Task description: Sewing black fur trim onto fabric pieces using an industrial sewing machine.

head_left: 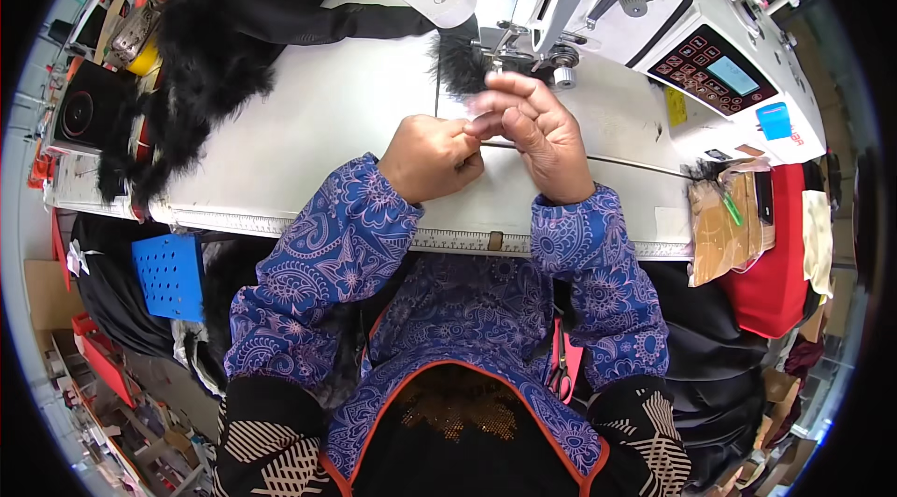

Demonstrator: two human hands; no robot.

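Observation:
In front of the sewing machine, above the white table, my two hands meet. My left hand (pixel 432 159) is closed, its thumb and forefinger pressed together against the right fingertips. Whatever it may pinch is too small to make out. My right hand (pixel 551 137) has its fingers stretched out and slightly apart, palm partly turned toward me, with nothing visible in it. Just beyond them, a strip of black fur (pixel 461 64) lies at the presser foot (pixel 509 60) of the sewing machine (pixel 645 7). Dark cloth runs from behind the fur toward the left.
A heap of black furry garment (pixel 210 49) covers the table's left side. The control panel (pixel 715 70) is at right, above a brown packet (pixel 724 221) with a green-handled tool (pixel 731 207). A measuring tape (pixel 448 242) runs along the front edge. Scissors (pixel 561 380) hang near my lap.

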